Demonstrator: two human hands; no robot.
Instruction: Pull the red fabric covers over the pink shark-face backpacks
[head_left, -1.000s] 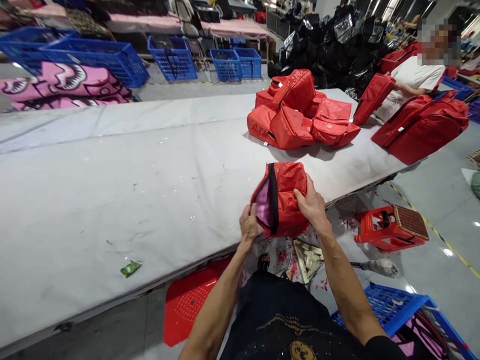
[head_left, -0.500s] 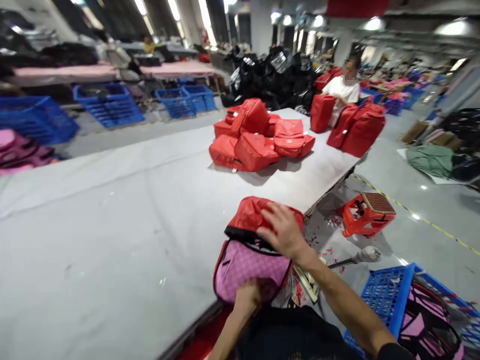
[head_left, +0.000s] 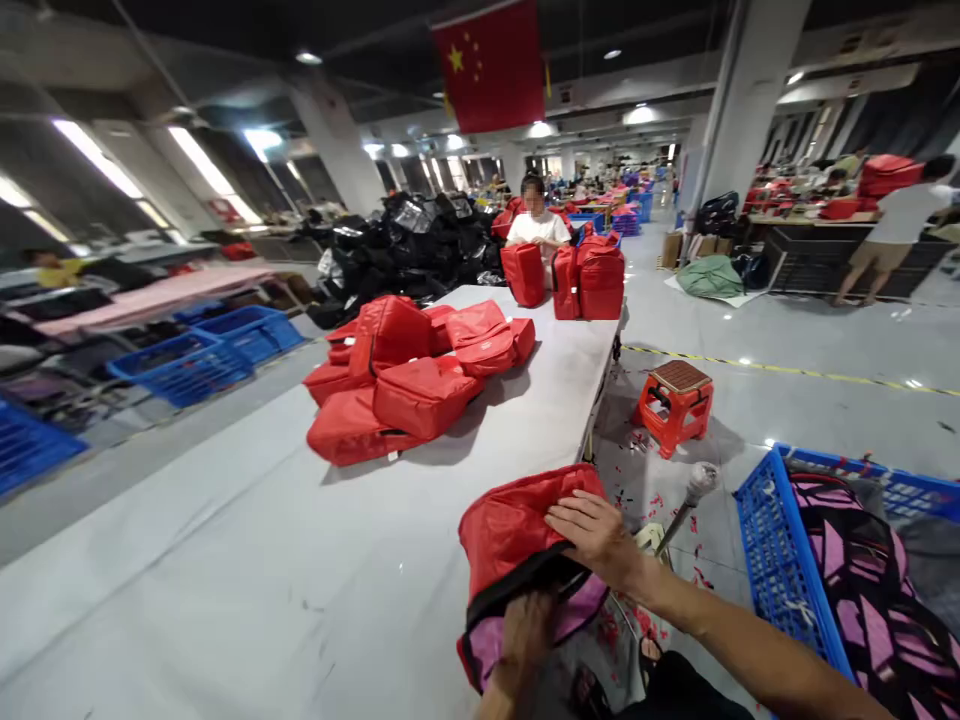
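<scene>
A long, pale grey table (head_left: 262, 560) carries a heap of red bags (head_left: 405, 385) midway, upright red bags (head_left: 577, 280) at its far end, and one open red bag (head_left: 510, 530) at its near edge.

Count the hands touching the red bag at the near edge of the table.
2. The right hand lies flat on top of the red bag. The left hand grips its lower edge by the pink lining. No other hand shows on it.

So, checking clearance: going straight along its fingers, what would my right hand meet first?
The right hand lies on the red bag; past that fabric, probably just bare table, though depth is unclear.
</scene>
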